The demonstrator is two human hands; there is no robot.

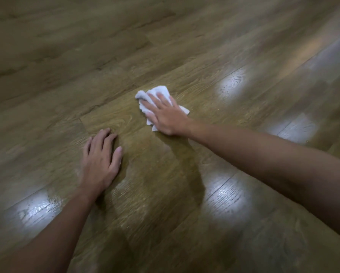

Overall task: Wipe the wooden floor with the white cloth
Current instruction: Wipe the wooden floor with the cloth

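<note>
Count: one crumpled white cloth (161, 99), two bare hands, one brown wood-grain plank floor (165, 174). No container shows in the view.

The white cloth lies bunched on the floor just right of centre, with ragged corners sticking out on the far, left and right sides of the hand covering it. The right hand (165, 115) lies on top of the cloth, fingers spread and roughly straight, pressing it flat against the planks; it does not curl round it.

The left hand (101, 160) rests palm-down on bare floor, nearer the camera and left of the cloth, well apart from it, fingers relaxed and holding nothing.

Several pale patches of reflected light (232, 81) sit on the floor's glossy surface. The outer areas of the view are blurred.
</note>
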